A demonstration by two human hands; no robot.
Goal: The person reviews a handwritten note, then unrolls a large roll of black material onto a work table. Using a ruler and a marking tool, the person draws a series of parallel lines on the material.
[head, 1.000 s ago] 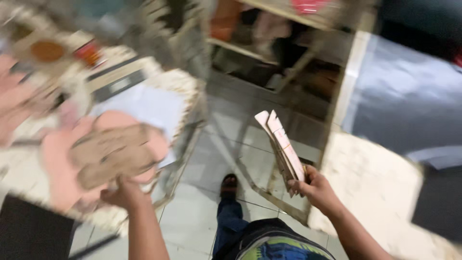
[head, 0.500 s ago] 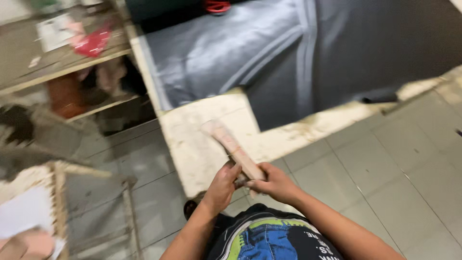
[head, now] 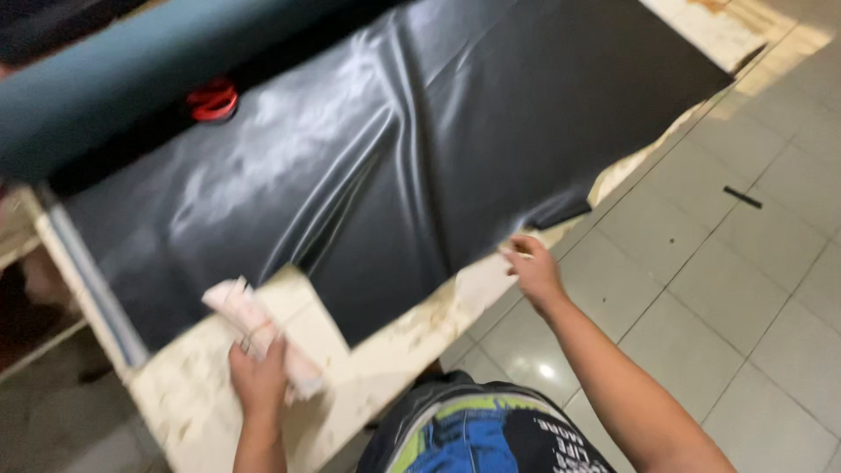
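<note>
My left hand (head: 258, 378) grips a stack of flat pale card pieces (head: 259, 333) bound with a band, resting it on the worn white tabletop (head: 188, 403). My right hand (head: 532, 267) reaches out over the table's front edge, close to the lower edge of a big dark shiny sheet (head: 394, 166) spread across the table. A small pale thing seems pinched in its fingers, too blurred to name. A roll of the dark material (head: 131, 79) lies along the far side.
A red coil (head: 212, 101) lies on the sheet near the roll. Pale floor tiles (head: 727, 263) spread to the right, with a small dark scrap (head: 742, 197) on them. Shelving shows at the left edge (head: 26, 289).
My view has swung from the shelves to the table. Both hands held the card stack half a second ago; now only my left hand does, and my right hand has moved away to the right.
</note>
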